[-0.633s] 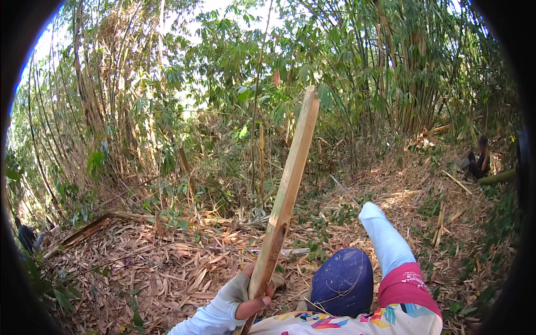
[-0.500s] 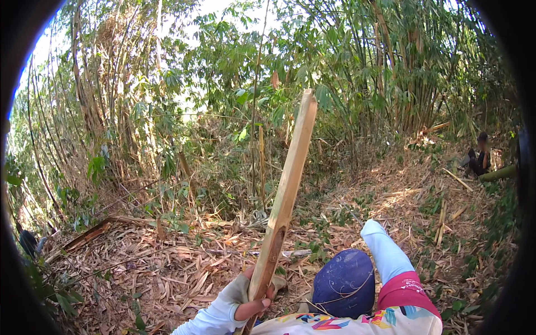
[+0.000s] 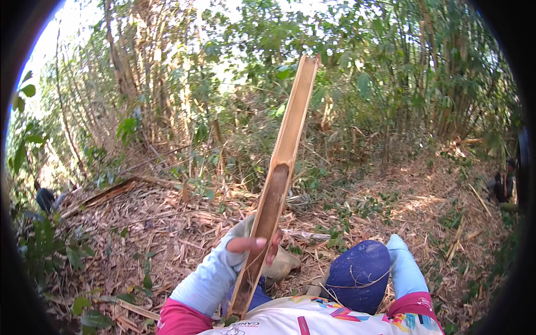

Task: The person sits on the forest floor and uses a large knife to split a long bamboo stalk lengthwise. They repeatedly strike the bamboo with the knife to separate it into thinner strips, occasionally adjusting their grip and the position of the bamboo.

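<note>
Outdoor bamboo woodland (image 3: 357,111): tall stems (image 3: 449,106), green foliage (image 3: 251,44), dry leaf litter (image 3: 148,234).

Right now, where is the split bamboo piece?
In the head view, the bamboo piece slants up near the middle, in the left hand's grip, left of the blue-covered knee.

Our left hand (image 3: 239,234) grips the split bamboo (image 3: 290,125), thumb (image 3: 248,244) over its near face, fingers (image 3: 273,245) round its right edge; our left forearm (image 3: 201,285) slants in beside it, our right forearm (image 3: 406,269) well rightward, hand hidden!
</note>
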The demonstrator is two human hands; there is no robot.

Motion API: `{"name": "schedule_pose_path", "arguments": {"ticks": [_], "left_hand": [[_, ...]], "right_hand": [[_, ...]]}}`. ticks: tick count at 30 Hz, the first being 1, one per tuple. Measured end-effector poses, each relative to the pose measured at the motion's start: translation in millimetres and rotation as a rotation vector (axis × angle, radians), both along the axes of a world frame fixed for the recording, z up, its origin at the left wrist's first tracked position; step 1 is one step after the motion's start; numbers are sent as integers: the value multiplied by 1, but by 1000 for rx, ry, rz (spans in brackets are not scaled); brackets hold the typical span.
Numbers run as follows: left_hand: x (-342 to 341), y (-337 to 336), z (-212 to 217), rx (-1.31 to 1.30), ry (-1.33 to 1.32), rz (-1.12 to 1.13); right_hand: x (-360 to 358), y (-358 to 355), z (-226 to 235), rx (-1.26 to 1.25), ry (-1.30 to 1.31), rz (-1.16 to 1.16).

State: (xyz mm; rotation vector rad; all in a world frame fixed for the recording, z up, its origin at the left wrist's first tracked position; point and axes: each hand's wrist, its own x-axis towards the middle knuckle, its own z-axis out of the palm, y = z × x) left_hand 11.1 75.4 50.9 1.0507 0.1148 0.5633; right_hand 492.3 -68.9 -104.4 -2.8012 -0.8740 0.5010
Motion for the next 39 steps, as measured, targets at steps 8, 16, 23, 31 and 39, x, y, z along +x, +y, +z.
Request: {"name": "schedule_pose_path", "arguments": {"ticks": [8, 16, 23, 31, 39], "left_hand": [[-1, 25, 8, 6, -189, 22], [6, 40, -3, 8, -241, 71], [15, 35, -15, 91, -156, 338], [51, 27, -26, 236, -258, 712], [51, 60, -57, 415, -329, 1039]], "right_hand": [[139, 63, -76, 272, -318, 55], [29, 69, 69, 1174, 260, 291], [-112, 84, 151, 1189, 493, 421], [-210, 105, 119, 930, 774, 481], [-235, 118, 47, 727, 833, 620]]}}
